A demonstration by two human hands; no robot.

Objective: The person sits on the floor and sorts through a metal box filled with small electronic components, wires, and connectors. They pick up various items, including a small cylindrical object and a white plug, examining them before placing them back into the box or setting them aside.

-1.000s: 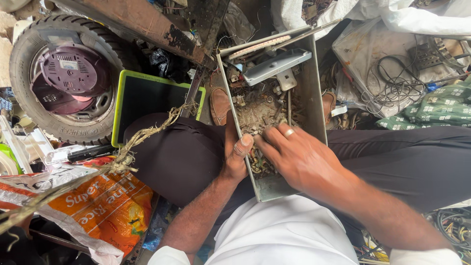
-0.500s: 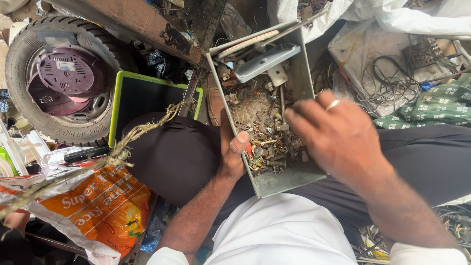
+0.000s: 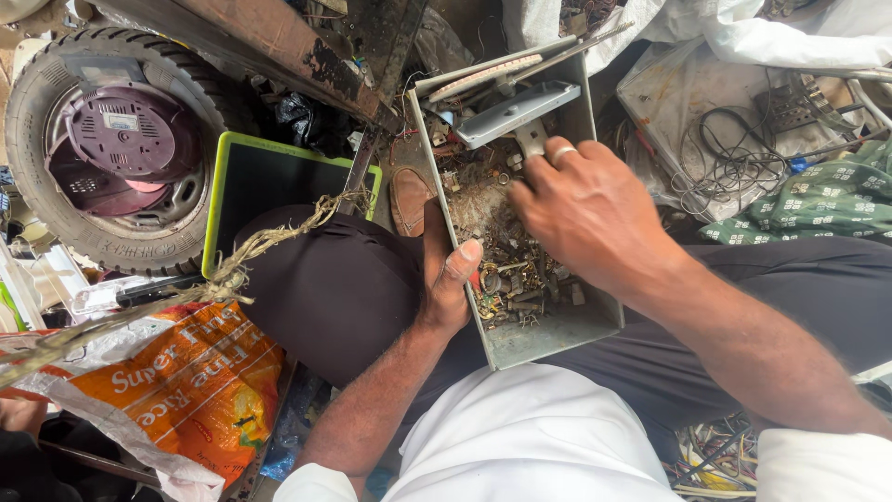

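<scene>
On the far left a tyre (image 3: 111, 153) lies flat with a purple round appliance (image 3: 121, 149) set inside it. Near left, an orange sack (image 3: 181, 390) sits under a frayed rope (image 3: 232, 270) that runs across toward the lap. Just right of the tyre, a dark tablet with a green rim (image 3: 269, 181) lies partly under the knee, and a rusty beam (image 3: 279, 46) crosses above it.

Centre: a grey metal tray (image 3: 548, 339) rests on the person's lap, filled with small scrap bits (image 3: 511, 279) such as screws, wire ends and rusty metal; a grey flat part (image 3: 516, 112) lies at its far end. The left hand (image 3: 446, 279) grips the tray's left wall, thumb hooked over the rim and fingers pressed against the outside, holding it steady.

The right hand (image 3: 585, 209), ring on one finger, is over the far middle of the tray, fingertips down at the scrap near the grey part. A second ago it was low in the near part of the tray beside the left thumb; half a second ago it was lifted clear to the right; now it has come back down farther up the tray. Judged from that, the sorting has shifted to the far pile. Fingers curl loosely together; whether they pinch anything cannot be told, as the tips are hidden.

Right: a pale plastic sheet with tangled wires (image 3: 725, 158), then green patterned cloth (image 3: 818, 200).
</scene>
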